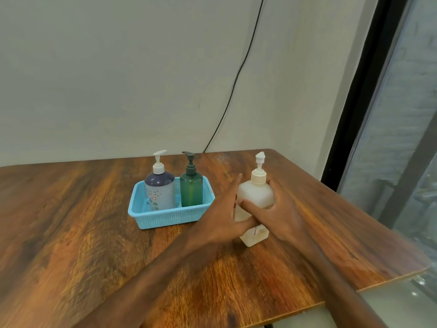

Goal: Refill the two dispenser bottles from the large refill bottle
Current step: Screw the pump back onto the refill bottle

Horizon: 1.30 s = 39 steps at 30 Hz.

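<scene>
Dispensers wait toward the counter's (71, 221) far edge, upright in a blue basket (165, 217): the grey-blue dispenser bottle (159, 192) left, the green dispenser bottle (191, 191) beside it, pumps on. Just right of the basket stands the large refill bottle (255, 202), capped. The left hand (224, 218) lies against its near side with an open grip; the right hand (281, 214) wraps it. Opening is the step; next likely needs steadying the body and unscrewing the pump.

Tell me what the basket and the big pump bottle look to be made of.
Basket: light blue plastic, seemingly moulded, with perforated mesh walls. Big pump bottle: frosted translucent plastic, matte, with liquid dimly visible inside; white plastic pump. Both hands are around it.
</scene>
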Available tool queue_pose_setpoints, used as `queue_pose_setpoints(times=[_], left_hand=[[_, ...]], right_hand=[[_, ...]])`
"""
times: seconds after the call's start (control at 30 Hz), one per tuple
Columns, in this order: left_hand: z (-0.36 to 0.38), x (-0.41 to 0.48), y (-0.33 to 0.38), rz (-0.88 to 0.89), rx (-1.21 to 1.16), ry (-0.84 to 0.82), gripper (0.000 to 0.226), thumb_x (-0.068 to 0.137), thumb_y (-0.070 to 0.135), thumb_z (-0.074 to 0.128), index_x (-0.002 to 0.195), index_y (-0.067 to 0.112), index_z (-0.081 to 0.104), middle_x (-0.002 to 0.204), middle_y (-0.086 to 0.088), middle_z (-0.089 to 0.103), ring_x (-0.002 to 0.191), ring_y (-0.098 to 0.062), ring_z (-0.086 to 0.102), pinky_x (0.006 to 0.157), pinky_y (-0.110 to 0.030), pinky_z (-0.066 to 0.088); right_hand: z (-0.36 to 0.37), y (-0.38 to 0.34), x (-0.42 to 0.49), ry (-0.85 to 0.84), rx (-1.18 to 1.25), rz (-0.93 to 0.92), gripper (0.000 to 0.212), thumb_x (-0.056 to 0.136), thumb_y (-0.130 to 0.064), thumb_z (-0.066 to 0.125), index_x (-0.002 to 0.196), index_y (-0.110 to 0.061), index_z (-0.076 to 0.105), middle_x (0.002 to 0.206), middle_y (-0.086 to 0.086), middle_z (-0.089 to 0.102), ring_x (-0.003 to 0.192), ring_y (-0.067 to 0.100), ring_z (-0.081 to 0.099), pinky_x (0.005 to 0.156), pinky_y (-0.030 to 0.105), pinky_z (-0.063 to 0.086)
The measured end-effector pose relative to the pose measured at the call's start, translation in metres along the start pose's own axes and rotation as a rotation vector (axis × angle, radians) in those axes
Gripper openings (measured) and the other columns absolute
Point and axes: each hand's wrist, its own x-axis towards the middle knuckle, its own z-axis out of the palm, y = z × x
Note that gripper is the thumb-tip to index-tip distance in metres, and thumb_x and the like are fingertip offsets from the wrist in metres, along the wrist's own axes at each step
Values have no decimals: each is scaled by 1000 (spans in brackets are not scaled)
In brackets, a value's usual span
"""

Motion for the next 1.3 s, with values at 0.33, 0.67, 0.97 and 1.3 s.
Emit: queue_pose_setpoints(times=[0.33, 0.67, 0.97, 1.3], left_hand=[[-10, 26, 50, 90, -65, 315, 61, 73, 49, 91, 123, 31, 62, 113, 18, 66, 97, 3, 63, 80, -13, 54], [-44, 53, 49, 62, -206, 10, 36, 75, 12, 92, 108, 19, 80, 85, 15, 77, 81, 4, 70, 76, -13, 52], [-37, 49, 43, 110, -273, -27, 38, 89, -3, 74, 125, 8, 72, 116, -2, 78, 113, -12, 72, 103, -30, 55], [-26, 47, 46, 140, -154, 309, 35, 68, 27, 98, 96, 13, 82, 78, 8, 79, 72, -1, 74, 65, -16, 56]], right_hand=[[7, 8, -1, 76, 100, -32, 52, 71, -45, 88, 110, -45, 54, 98, -18, 70, 88, -4, 68, 72, 33, 61], [8, 9, -2, 108, 117, -100, 75, 74, -42, 86, 140, -31, 50, 133, -13, 63, 111, 4, 65, 83, 26, 60], [10, 3, -3, 100, 161, -66, 72, 72, -45, 83, 136, -31, 52, 117, -11, 69, 99, 6, 68, 79, 36, 62], [8, 1, -3, 93, 171, -31, 54, 78, -32, 86, 123, -36, 57, 104, -17, 70, 92, 4, 69, 77, 39, 61]])
